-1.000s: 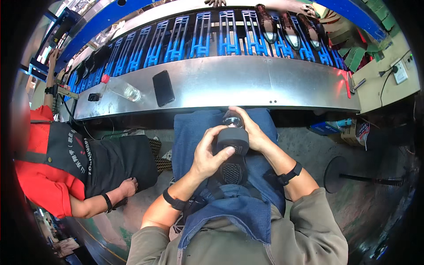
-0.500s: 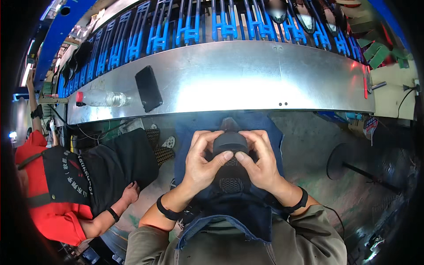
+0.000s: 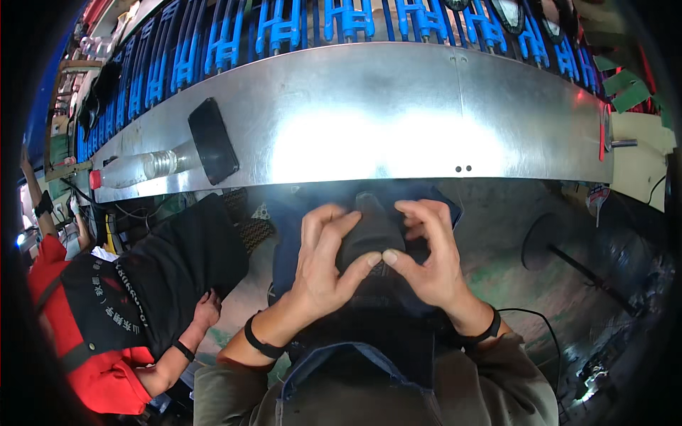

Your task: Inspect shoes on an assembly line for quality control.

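Observation:
A dark, tapered, shoe-shaped piece [image 3: 371, 226] lies between my hands over my lap, with its narrow end pointing away from me; its exact kind is hard to make out. My left hand [image 3: 321, 257] curves around its left side, thumb on the near edge and fingertips by the upper left flank. On the other side, my right hand [image 3: 428, 255] presses its thumb on the same near edge, tip to tip with the left thumb. Its bent fingers stand a little off the right flank. The underside of the piece is hidden.
Beyond my hands runs a metal bench [image 3: 320, 142] carrying a black phone [image 3: 213, 140] and a clear bottle [image 3: 145, 167] with a red cap. Blue racks [image 3: 280, 28] line its far side. A person in a red sleeve and dark apron [image 3: 135, 284] sits at my left.
The fingers of both hands have come away from the far end of the dark piece and spread wider, uncovering its narrow end. The thumbs stay together at the near edge. My view has shifted slightly.

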Available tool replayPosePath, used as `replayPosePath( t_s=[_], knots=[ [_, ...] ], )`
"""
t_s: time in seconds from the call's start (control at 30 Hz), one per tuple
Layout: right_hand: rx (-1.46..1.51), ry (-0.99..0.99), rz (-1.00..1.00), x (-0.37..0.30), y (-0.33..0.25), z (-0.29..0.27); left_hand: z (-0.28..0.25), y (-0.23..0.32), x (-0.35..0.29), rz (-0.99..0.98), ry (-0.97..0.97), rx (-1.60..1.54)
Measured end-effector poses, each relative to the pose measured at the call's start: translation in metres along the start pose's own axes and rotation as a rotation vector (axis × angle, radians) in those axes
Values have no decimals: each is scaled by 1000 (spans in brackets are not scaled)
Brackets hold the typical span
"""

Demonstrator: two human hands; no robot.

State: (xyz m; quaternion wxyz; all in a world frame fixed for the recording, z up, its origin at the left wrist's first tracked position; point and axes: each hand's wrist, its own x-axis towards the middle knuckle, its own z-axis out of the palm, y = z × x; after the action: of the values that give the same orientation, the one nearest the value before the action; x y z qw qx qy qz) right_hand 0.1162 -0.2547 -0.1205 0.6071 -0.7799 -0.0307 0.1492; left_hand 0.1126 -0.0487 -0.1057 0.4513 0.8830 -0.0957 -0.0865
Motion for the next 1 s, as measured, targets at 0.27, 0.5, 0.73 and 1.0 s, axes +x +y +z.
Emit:
replayPosePath(
  t_s=[0.27, 0.5, 0.73, 1.0],
  knots=[
    [427, -491, -222, -11, -6, -9, -29, 17, -37, 265, -105, -392],
    [379, -445, -545, -66, -31, 11, -2, 32, -80, 314, -185, -643],
    [351, -244, -472, -88, -25, 23, 11, 44, -90, 235, -86, -543],
    [247, -164, -377, -117, -48, 12, 33, -11, -158, 227, -205, -263]
  ],
)
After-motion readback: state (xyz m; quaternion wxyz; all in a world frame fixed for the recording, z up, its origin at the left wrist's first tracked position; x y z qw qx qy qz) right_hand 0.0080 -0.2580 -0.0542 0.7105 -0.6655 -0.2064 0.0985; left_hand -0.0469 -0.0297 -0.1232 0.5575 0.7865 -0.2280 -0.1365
